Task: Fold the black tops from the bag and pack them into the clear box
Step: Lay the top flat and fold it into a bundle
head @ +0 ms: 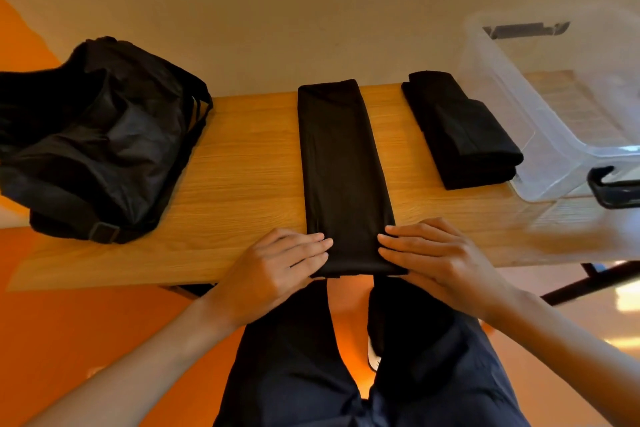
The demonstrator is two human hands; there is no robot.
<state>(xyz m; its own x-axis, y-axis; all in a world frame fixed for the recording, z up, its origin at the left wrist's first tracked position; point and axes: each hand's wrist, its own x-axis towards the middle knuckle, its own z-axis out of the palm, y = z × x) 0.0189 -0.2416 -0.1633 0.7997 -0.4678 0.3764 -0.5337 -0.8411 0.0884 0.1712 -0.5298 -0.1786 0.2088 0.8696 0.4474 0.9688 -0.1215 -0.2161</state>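
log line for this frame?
folding | long top: table centre | left hand, right hand: pressing its near end | folded top: beside clear box

Mostly matt black cloth on pale wood from where I sit, plus one glossy plastic piece.

The table (242, 166) reads to me as light wood with fine straight grain, smooth and low in sheen. The long folded black top (341, 163) is soft matt cloth, and so is the folded stack of tops (460, 128). The bag (104, 135) looks like thin crinkled synthetic fabric with a faint shine, and its strap (69, 208) is flat woven webbing. The clear box (512, 87) is transparent, glossy plastic, and its latch (609, 187) is shiny black plastic.
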